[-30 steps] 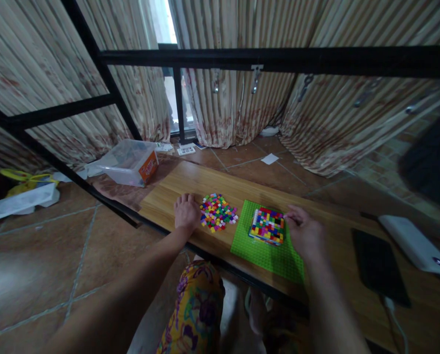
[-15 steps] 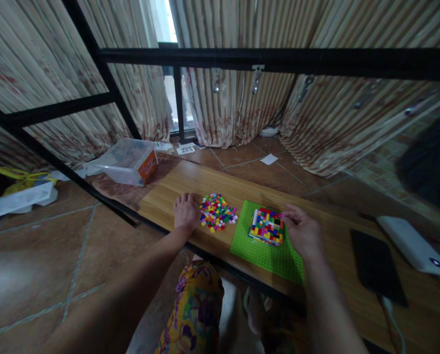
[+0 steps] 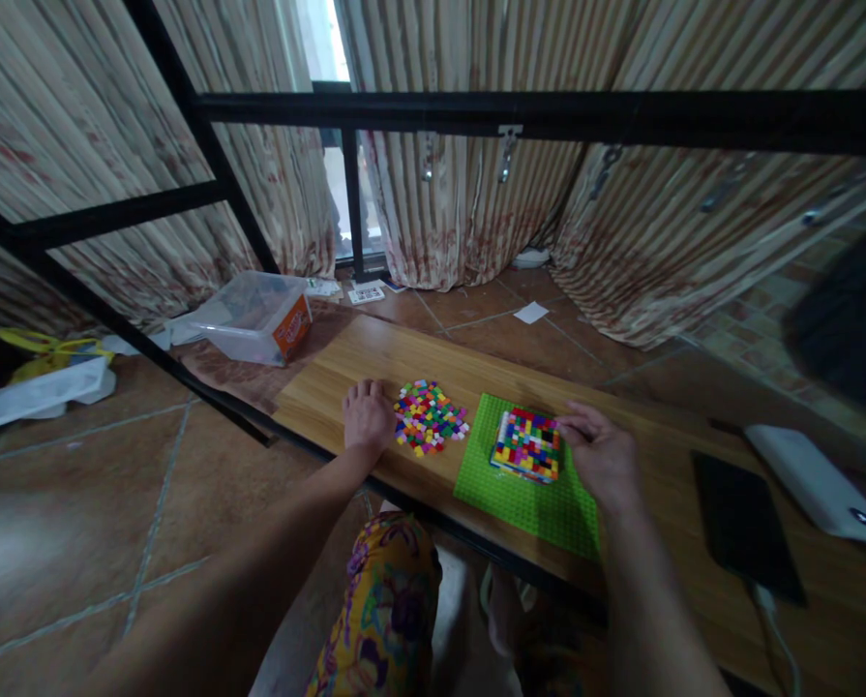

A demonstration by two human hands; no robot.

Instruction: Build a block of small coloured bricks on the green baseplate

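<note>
head view: we are mid-build — our right hand [image 3: 601,453] sits at the right edge of the block square [image 3: 526,444], thumb and fingers drawn together against that edge as if pinching or seating a small brick, though the view is too small for us to tell whether a brick is actually between the fingertips. our left hand [image 3: 367,414] lies flat, fingers loosely together, on the wooden table [image 3: 345,373], touching the left side of the loose brick pile [image 3: 430,417]. the block square stands on the far part of the green baseplate [image 3: 520,499], near the middle of the table. it is close to square, so there is hardly a long axis; its edges run parallel with the baseplate's, slanted a little clockwise to the table's front edge, studs up. we judge the next move calls for a light press down at that right edge — then a fresh brick from the pile.
</note>
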